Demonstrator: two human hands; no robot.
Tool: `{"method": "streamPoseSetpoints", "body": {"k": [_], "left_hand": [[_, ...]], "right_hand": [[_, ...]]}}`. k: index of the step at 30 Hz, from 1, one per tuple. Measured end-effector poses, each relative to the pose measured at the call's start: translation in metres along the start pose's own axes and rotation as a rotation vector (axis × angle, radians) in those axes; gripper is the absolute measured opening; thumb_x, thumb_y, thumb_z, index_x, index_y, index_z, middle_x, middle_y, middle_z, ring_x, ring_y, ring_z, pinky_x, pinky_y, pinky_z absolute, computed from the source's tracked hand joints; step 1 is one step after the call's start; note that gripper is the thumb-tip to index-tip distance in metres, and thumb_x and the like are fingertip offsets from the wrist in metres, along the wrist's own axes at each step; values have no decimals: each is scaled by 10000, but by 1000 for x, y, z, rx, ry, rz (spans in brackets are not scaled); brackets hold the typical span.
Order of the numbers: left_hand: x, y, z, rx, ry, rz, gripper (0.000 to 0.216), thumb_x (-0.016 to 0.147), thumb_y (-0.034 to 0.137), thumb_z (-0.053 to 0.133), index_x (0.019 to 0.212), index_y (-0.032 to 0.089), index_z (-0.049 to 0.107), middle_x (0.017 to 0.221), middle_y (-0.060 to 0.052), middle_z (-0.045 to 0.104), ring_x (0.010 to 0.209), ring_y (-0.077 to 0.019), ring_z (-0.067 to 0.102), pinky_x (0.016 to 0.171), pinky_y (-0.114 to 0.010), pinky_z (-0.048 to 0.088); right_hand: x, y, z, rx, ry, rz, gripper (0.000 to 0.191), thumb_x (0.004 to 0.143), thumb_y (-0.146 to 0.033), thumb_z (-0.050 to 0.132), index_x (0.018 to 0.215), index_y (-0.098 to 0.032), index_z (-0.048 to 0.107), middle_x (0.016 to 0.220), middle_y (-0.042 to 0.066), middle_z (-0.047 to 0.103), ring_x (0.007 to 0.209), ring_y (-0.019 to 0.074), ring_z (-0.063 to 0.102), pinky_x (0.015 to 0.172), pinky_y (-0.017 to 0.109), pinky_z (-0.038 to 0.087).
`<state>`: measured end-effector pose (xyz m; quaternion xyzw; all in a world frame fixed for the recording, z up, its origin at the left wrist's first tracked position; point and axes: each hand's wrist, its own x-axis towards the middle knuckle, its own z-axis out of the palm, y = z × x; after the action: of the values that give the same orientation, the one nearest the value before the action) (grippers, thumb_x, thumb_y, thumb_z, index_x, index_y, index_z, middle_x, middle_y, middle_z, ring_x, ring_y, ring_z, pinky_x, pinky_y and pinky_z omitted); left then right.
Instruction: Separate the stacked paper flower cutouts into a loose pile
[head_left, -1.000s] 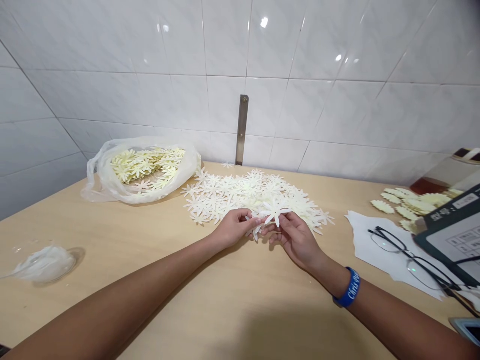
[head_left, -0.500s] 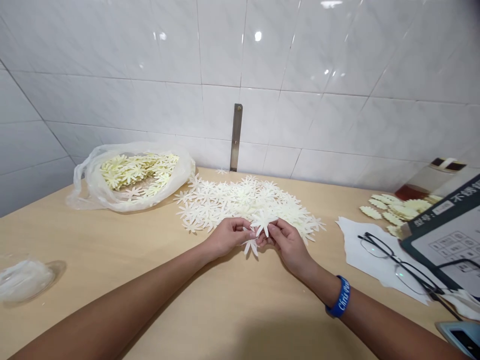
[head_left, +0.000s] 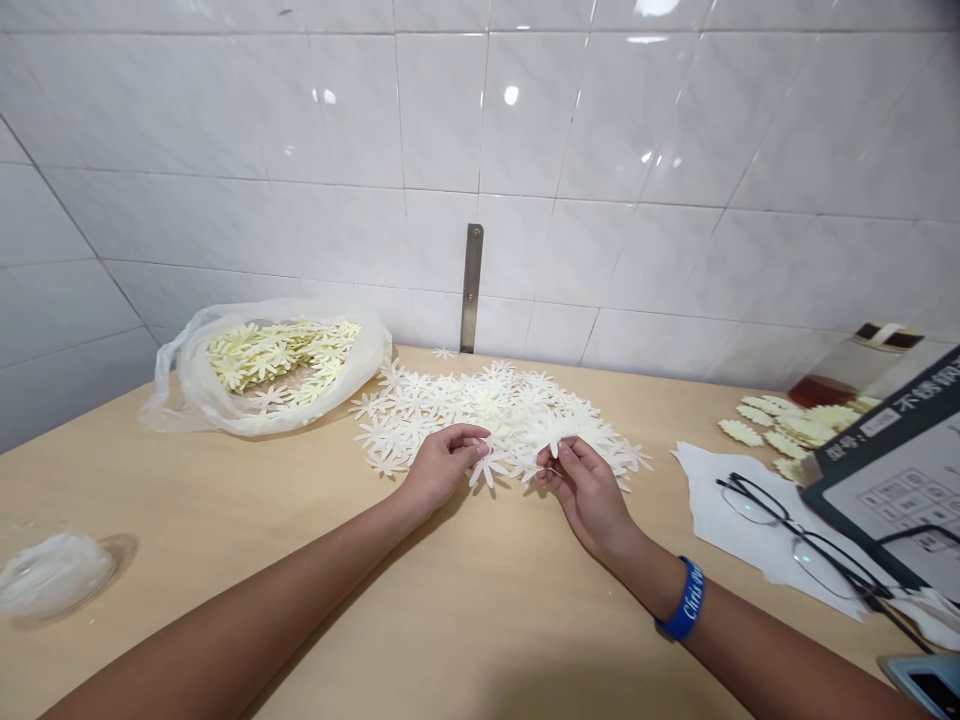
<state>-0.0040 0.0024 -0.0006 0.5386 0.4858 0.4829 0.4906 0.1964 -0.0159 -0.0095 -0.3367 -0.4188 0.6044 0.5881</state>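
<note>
A spread-out heap of white flower-shaped cutouts (head_left: pixel 427 400) lies on the table by the wall. At its near edge, my left hand (head_left: pixel 442 465) pinches a white petalled flower cutout (head_left: pixel 488 468) between thumb and fingers. My right hand (head_left: pixel 592 495), a blue wristband (head_left: pixel 684 600) on its wrist, is closed on another flower cutout (head_left: pixel 553 438) held over the heap. A thin line, perhaps a wire or needle, shows at the right fingertips, too small to make out. The two hands are apart.
An open plastic bag (head_left: pixel 375 365) of yellowish flower cutouts stands at the back left. A clear packet (head_left: pixel 56 575) lies at left. At right are glasses (head_left: pixel 787 522) on white paper (head_left: pixel 705 490), scalloped yellowish pieces (head_left: pixel 814 425), a bottle (head_left: pixel 855 365), a box (head_left: pixel 900 460) and a phone (head_left: pixel 919 685).
My hands have drawn apart, the left shifting left and the right shifting right, each keeping a flower cutout. The view has tilted up slightly.
</note>
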Motion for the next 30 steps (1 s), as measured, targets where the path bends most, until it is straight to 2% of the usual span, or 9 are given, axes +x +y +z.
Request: {"method": "streamPoseSetpoints", "body": {"k": [3,6,8,12,14,20,22,27,30], "left_hand": [[0,2,-7,231,180,150,261,770,356,660,963,182,681,793,-33,667,699,-170,595,679,-304,466],[-5,6,-9,492,309,450,205,833,324,608,991,226,694,1120,-69,662,1064,-233,579,954,-378,430],[-10,8,-5,538,185,560,199,873,319,564,976,223,704,1187,-75,649,1149,-231,550,1028,-377,390],[-21,7,9,477,-238,472,245,836,362,621,1011,210,697,1030,-61,714,960,-200,640,878,-297,484],[-23,6,14,470,-270,413,245,817,341,634,1013,208,699,976,-49,724,897,-192,649,805,-274,493],[-18,5,12,344,-124,252,209,835,344,587,797,178,708,816,-34,720,767,-172,639,699,-254,479],[-13,4,6,337,-2,231,227,835,363,584,753,176,683,782,-35,703,750,-178,628,708,-273,482],[-3,5,-9,534,426,465,145,828,249,578,947,202,647,1056,-70,655,1068,-238,565,964,-380,414],[-7,6,-7,539,268,564,131,860,212,533,928,197,644,975,-66,658,974,-206,593,901,-349,456]], "right_hand": [[0,0,-2,56,-14,13,219,781,-367,734,767,-223,570,753,-12,624,671,124,564,664,257,489],[0,1,-1,57,-41,16,220,790,-378,726,782,-220,573,767,-11,636,699,134,602,696,273,505],[-1,2,-1,37,-70,17,225,794,-394,720,787,-215,583,780,-7,648,720,147,634,724,291,517],[-3,3,2,-4,-127,17,234,801,-414,707,787,-201,611,804,13,672,740,160,665,719,302,539],[-4,3,3,-9,-156,26,233,802,-419,703,800,-203,616,819,20,682,750,168,675,697,305,549],[-2,2,4,-70,-126,20,242,798,-437,693,820,-208,618,881,30,688,773,179,686,648,293,556],[-1,1,4,-112,-79,5,260,784,-446,699,794,-198,623,865,32,682,739,168,675,619,279,548],[1,1,4,-184,-15,25,306,752,-467,715,730,-178,618,724,27,664,597,139,623,513,251,501],[0,2,5,-227,-22,22,294,745,-450,726,713,-174,629,689,27,669,569,131,606,509,250,488]]}}
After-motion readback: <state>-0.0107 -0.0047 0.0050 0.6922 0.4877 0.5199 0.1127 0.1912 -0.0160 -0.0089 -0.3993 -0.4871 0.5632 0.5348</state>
